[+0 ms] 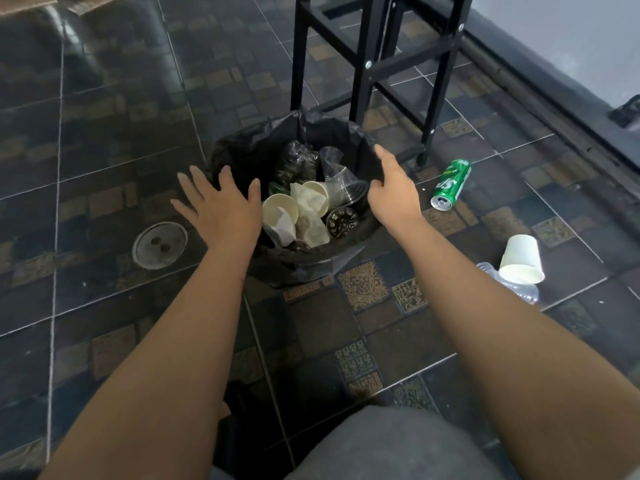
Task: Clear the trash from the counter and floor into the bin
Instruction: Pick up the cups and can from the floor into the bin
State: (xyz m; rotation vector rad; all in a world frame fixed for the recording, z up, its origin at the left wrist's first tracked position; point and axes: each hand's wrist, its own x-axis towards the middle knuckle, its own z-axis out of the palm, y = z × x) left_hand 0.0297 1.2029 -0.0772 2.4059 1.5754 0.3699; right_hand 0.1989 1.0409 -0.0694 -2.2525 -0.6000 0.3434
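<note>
A bin lined with a black bag (242,147) stands on the tiled floor and holds paper cups (280,209), clear plastic cups and crumpled paper. My left hand (221,206) hovers over the bin's left rim, fingers spread, holding nothing. My right hand (393,192) is over the right rim, fingers extended, also holding nothing. On the floor to the right lie a green soda can (452,184), a white paper cup (521,259) on its side, and a clear plastic bottle (519,289) partly under that cup.
Black metal stool legs (363,64) stand just behind the bin. A round floor drain (159,244) sits left of the bin. A wall base runs along the upper right. My knee in grey fabric (398,445) fills the bottom centre.
</note>
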